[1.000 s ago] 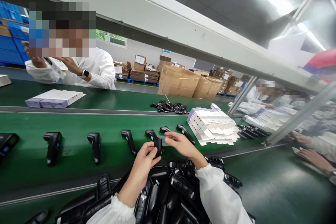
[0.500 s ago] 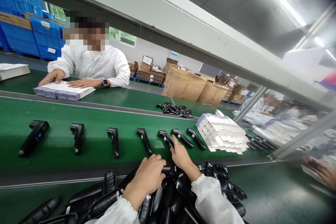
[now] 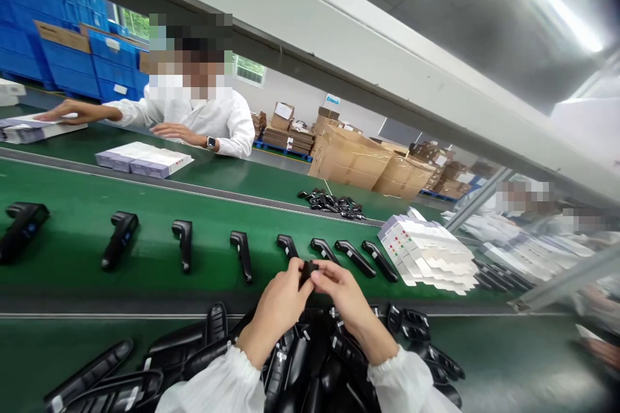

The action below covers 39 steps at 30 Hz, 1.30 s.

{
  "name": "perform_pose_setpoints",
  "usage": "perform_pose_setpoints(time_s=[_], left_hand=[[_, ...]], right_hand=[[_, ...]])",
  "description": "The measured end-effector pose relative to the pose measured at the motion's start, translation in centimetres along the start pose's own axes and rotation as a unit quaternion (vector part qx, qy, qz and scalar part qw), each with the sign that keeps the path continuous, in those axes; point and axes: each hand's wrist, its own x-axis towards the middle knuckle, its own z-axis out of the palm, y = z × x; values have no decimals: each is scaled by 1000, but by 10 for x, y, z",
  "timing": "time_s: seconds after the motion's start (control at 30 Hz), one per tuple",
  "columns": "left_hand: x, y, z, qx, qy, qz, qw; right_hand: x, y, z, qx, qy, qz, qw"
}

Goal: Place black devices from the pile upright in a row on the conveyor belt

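Note:
My left hand (image 3: 281, 300) and my right hand (image 3: 346, 290) meet at the near edge of the belt. Between their fingertips they pinch a black handheld device (image 3: 309, 269); only its small dark end shows, the rest being covered by the fingers. Just beyond the hands, a row of black pistol-shaped devices (image 3: 355, 258) lies spaced out on the green belt (image 3: 150, 284). Below my wrists is a heap of similar black devices (image 3: 290, 361), many with small white tags. My sleeves hide part of this heap.
Stacked white cartons (image 3: 426, 251) stand on the belt at right. Across it, a person in white (image 3: 203, 116) reaches to cartons at the left, with another carton group (image 3: 145, 160) in front. A slanted metal beam (image 3: 363, 58) crosses above. More black devices (image 3: 332, 202) lie on the far side.
My right hand has drawn back from the row on the belt and joined my left, which has risen from the heap with a black device. The person opposite now reaches left.

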Motion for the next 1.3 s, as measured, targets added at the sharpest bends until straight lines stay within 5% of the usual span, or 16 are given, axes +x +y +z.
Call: perform_pose_setpoints(time_s=[0.17,0.27,0.4,0.53,0.67,0.83,0.93,1.1,1.3], left_hand=[[-8,5,0,82,-27,-9,996],[-13,2,0,148,-89,32,984],[-16,-4,5,176,-133,56,974],[-16,-5,2,169,-130,74,974],[-16,-4,-12,142,-113,77,980],[-10,-9,-29,118,-57,33,991],[-4,-15,-35,102,-10,-16,995],[3,-21,-43,62,49,-59,995],[1,-22,-60,17,57,-84,995]], right_hand=[[10,3,10,71,36,51,996],[35,21,-3,-84,56,9,995],[56,45,-7,-334,33,-52,941],[60,49,-4,-416,59,-50,906],[60,38,-15,-370,116,-54,920],[55,32,-27,-291,29,-45,955],[54,37,-21,-394,27,-23,918],[60,52,-9,-578,81,10,812],[58,39,-15,-597,90,5,797]])
